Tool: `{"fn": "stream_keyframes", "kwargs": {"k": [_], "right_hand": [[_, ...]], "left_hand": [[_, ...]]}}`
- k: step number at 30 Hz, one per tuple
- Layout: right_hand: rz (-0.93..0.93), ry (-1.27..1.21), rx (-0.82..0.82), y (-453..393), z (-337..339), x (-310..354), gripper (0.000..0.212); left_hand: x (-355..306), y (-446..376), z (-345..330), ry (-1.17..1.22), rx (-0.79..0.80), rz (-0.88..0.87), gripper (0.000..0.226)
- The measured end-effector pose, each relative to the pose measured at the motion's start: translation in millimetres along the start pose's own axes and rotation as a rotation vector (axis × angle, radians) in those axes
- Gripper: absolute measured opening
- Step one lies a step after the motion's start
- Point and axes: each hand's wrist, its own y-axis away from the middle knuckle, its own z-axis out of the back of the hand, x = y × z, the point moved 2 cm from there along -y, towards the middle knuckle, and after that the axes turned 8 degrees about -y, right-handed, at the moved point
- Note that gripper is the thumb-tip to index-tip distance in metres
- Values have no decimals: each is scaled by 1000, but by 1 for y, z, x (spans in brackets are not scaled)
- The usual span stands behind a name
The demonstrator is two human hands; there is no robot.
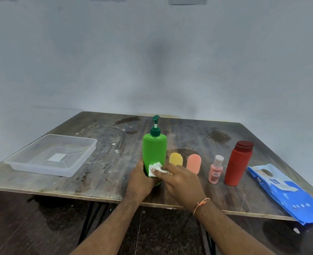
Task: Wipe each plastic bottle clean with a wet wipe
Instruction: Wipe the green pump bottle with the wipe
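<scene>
Right hand (181, 178) presses wipe (154, 168) on green bottle (154, 150) near table edge (96, 196)

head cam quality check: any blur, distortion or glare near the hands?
Head view: soft all over, labels unreadable on the small pink bottle; wide-angle bend bows the table edges; light is dim and even, with no glare on the green pump bottle; left hand, right hand and wet wipe show little motion smear; a dark smudge sits on the wall.
</scene>
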Motion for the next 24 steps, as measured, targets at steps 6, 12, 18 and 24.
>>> {"fn": "stream_keyframes", "kwargs": {"k": [6,12,18,24], "right_hand": [[-67,-55,-306,-46,29,-3,43],[-292,-302,-426,-43,21,-2,53],[-437,-435,-268,-2,-4,22,51],[-552,-531,-371,-11,-5,18,46]], "left_hand": [[0,2,0,-24,5,-11,64],[1,0,-1,-43,1,-35,65],[3,-3,-4,29,30,-39,73],[0,1,-3,20,46,-108,90]]}}
